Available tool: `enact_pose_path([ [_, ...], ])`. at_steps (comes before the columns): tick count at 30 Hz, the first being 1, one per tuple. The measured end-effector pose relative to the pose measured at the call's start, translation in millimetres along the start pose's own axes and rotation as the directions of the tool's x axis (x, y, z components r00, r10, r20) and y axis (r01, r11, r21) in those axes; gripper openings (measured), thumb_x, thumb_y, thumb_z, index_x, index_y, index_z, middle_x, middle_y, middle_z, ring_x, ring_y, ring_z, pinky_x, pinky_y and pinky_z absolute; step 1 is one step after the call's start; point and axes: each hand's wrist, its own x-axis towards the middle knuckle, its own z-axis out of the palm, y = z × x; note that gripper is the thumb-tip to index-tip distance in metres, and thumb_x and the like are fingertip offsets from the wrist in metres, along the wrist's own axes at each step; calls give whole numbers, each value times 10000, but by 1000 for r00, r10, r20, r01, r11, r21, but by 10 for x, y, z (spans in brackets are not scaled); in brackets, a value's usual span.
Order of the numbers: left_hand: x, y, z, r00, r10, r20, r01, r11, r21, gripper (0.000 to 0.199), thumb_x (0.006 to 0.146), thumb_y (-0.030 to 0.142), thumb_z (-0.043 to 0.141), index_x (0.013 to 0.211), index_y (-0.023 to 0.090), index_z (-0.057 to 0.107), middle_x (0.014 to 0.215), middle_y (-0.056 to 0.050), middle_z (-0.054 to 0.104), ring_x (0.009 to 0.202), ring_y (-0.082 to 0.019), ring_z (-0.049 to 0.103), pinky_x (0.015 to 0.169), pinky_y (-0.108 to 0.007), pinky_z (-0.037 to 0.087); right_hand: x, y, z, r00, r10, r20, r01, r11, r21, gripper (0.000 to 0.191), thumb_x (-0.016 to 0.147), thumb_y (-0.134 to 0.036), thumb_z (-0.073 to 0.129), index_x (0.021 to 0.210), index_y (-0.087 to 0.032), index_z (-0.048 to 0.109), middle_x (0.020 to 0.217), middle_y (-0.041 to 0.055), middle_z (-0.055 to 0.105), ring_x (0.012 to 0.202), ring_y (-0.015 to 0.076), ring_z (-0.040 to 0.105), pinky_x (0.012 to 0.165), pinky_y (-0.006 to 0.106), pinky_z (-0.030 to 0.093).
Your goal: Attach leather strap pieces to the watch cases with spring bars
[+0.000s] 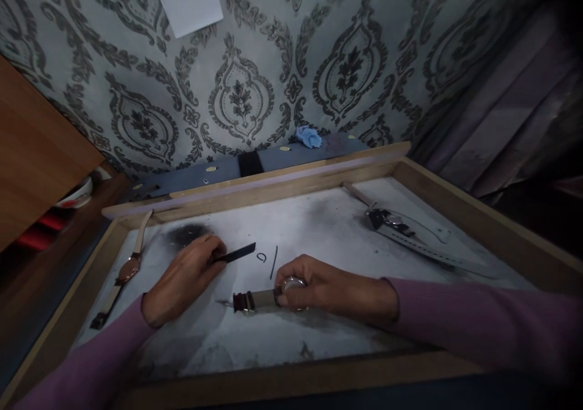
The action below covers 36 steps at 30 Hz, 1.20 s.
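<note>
My left hand (186,276) pinches the near end of a black strip (240,252), held just above the white bottom of a wooden-framed tray (282,363). My right hand (314,285) is closed around a round silver watch (294,285). A grey strap (264,299) runs left from that watch and ends in a dark red-brown buckle piece (241,302). By this end lies a thin pointed metal tool (224,302), partly hidden. A small black loop (261,257) and a thin dark strip (274,262) lie between my hands.
A rose-gold watch (130,268) lies at the tray's left side. At the right are another watch (394,220) and a long thin strap (423,252). A blue crumpled item (309,136) sits behind the tray, by the patterned wall. An orange-brown panel (40,149) stands at the left.
</note>
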Motion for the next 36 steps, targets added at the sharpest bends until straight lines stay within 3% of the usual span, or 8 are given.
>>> enact_pose_path([
  [5, 73, 12, 44, 997, -29, -65, 30, 1000, 7, 59, 865, 197, 520, 921, 188, 538, 895, -30, 560, 814, -200, 545, 701, -328, 435, 8, 3, -3, 1000, -3, 3, 3, 1000, -2, 178, 697, -280, 681, 703, -114, 619, 576, -39, 511, 537, 70, 410, 540, 216, 284],
  [10, -51, 229, -45, 995, 41, -94, -57, 984, -171, 104, 914, 209, 477, 838, 194, 547, 786, -2, 545, 697, -159, 508, 613, -278, 396, -19, -11, 14, 1000, 13, -8, -13, 999, 49, 150, 710, -255, 677, 732, -117, 623, 587, -40, 527, 522, 63, 424, 515, 199, 302],
  [13, -226, 298, -84, 991, 128, 32, -119, 971, -207, 183, 933, 235, 484, 761, 201, 534, 706, 19, 528, 653, -145, 496, 608, -270, 379, -30, -29, 20, 999, 35, 2, -35, 997, 75, 134, 729, -244, 664, 753, -119, 623, 603, -38, 535, 509, 59, 426, 498, 194, 303],
  [18, -487, 251, 24, 961, 142, 237, -114, 985, -129, 72, 948, 241, 472, 901, 216, 522, 939, -19, 556, 867, -186, 525, 726, -301, 407, -24, -28, 9, 1000, 29, 2, -29, 999, 41, 133, 742, -239, 660, 752, -110, 627, 608, -37, 526, 525, 57, 424, 509, 193, 300],
  [23, -524, 250, 99, 952, 199, 232, -195, 980, -39, 204, 966, 173, 345, 833, 203, 496, 865, -30, 559, 779, -185, 523, 681, -308, 400, -20, -20, -6, 999, 32, 1, -32, 999, 40, 135, 745, -238, 660, 759, -108, 626, 601, -42, 519, 511, 54, 410, 494, 195, 286],
  [28, -538, 263, -100, 934, 227, 277, -217, 974, -65, 151, 907, 163, 412, 818, 227, 515, 798, -2, 594, 659, -158, 527, 587, -259, 407, -29, -19, -8, 1000, 13, 7, -13, 999, 39, 133, 753, -243, 665, 742, -114, 633, 599, -41, 515, 530, 60, 423, 519, 203, 304],
  [33, -408, 301, -180, 986, 107, 125, -92, 988, -122, 158, 940, 286, 442, 970, 266, 596, 869, -5, 668, 758, -185, 599, 672, -267, 474, -22, -29, 4, 1000, 5, -1, -5, 999, 45, 96, 756, -202, 647, 730, -111, 632, 584, -43, 519, 516, 55, 419, 508, 197, 301],
  [36, -218, 367, -102, 989, 151, -2, -150, 981, -120, 213, 926, 306, 500, 1115, 283, 598, 988, -21, 685, 835, -200, 621, 731, -296, 478, -7, -23, 6, 1000, -8, -2, 8, 999, 41, 74, 744, -177, 647, 733, -105, 635, 577, -44, 524, 514, 53, 422, 496, 193, 296],
])
